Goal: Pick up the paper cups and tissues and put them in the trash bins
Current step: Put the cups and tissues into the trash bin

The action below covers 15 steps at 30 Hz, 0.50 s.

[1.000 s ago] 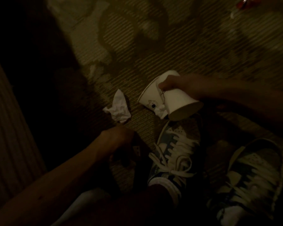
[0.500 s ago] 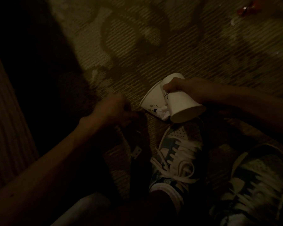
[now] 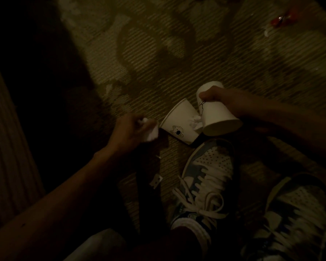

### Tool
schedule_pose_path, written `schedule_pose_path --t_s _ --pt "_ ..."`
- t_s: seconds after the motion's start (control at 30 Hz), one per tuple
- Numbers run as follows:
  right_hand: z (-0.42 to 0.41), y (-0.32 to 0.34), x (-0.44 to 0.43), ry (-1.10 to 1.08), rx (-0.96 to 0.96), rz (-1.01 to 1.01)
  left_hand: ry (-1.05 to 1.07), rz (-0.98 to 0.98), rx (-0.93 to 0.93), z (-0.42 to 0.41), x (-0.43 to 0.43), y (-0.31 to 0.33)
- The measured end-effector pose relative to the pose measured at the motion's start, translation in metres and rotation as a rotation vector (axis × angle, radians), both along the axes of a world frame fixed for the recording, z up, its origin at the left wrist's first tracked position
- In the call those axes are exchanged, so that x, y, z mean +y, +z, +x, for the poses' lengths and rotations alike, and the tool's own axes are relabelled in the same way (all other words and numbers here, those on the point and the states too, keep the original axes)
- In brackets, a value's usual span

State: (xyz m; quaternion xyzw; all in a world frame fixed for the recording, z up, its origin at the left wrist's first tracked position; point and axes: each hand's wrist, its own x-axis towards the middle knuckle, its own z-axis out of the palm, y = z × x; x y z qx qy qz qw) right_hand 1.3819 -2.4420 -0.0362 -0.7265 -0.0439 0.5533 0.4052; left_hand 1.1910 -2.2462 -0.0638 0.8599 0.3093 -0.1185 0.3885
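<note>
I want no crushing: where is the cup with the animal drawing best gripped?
Probably set the grip across the side wall of the drawn cup, coming from the left: it lies tilted, and the second cup, right hand and wedged tissue crowd its right.

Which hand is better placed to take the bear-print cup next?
Left, probably: the left hand is right beside the bear-print cup, though gripping a tissue; the right hand grips the other cup.

Forearms (image 3: 60,208) bare, left hand (image 3: 132,132) and right hand (image 3: 220,98) bare. Sneaker (image 3: 209,172) lower centre, second sneaker (image 3: 301,210) lower right: white perforated toes, pale-blue panels, white laces. White sock (image 3: 196,227) above the centre one.
</note>
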Motion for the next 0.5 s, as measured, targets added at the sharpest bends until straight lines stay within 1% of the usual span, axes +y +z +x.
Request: schedule_pose_path --t_s 0.03,0.07,0.13,0.2,0.27,0.37,0.43,0.5 --pt "-0.001 0.000 -0.001 -0.077 0.025 -0.040 0.063 -0.056 -0.040 0.004 -0.002 0.000" --pt "-0.001 0.000 -0.003 -0.073 0.033 -0.044 0.110 -0.095 -0.076 0.010 -0.006 0.003" --pt "-0.002 -0.001 -0.004 -0.121 0.014 -0.060 0.155 -0.139 -0.173 0.020 -0.011 0.008" --pt "-0.001 -0.001 -0.002 -0.175 0.005 -0.086 0.171 -0.160 -0.222 0.029 -0.016 0.013" --pt "-0.003 0.000 -0.001 -0.222 0.005 -0.096 0.148 -0.183 -0.191 0.034 -0.024 0.012" --pt "-0.008 0.000 -0.001 -0.237 0.055 -0.074 0.052 -0.288 -0.113 0.034 -0.034 0.006" --pt "-0.010 0.000 -0.001 -0.235 0.085 -0.063 -0.018 -0.270 -0.097 0.033 -0.039 0.005" --pt "-0.009 0.001 -0.002 -0.254 0.087 -0.063 -0.018 -0.251 -0.126 0.037 -0.040 0.006"
